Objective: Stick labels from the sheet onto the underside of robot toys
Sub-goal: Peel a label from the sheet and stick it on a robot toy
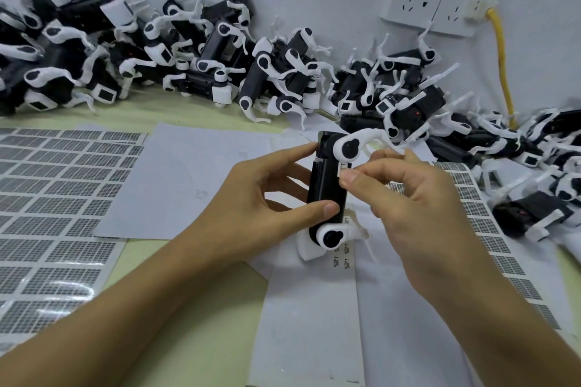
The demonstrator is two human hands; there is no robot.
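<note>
- Head view: a black, oblong plastic robot toy with white jointed legs (327, 185) is held on end just above the pale paper sheets on the yellow-green table (201, 286), near the middle of the view.
- It is gripped by the left hand (267, 198), thumb on the near side and fingers behind the body.
- A small white printed label (342, 169) is pinched by the right hand (418, 198) and is being brought against the toy's side edge.
- The toy is judged light and rigid, its glossy shell perhaps slippery; the thin legs look fragile, so the body is the better hold.
- The label is judged flimsy and prone to curl or stick early.
- Grey-printed label sheets (59, 185) lie to the left and right.
- A heap of identical toys (220, 66) is banked along the wall, near a yellow cable (503, 66); nothing blocks the hands.
</note>
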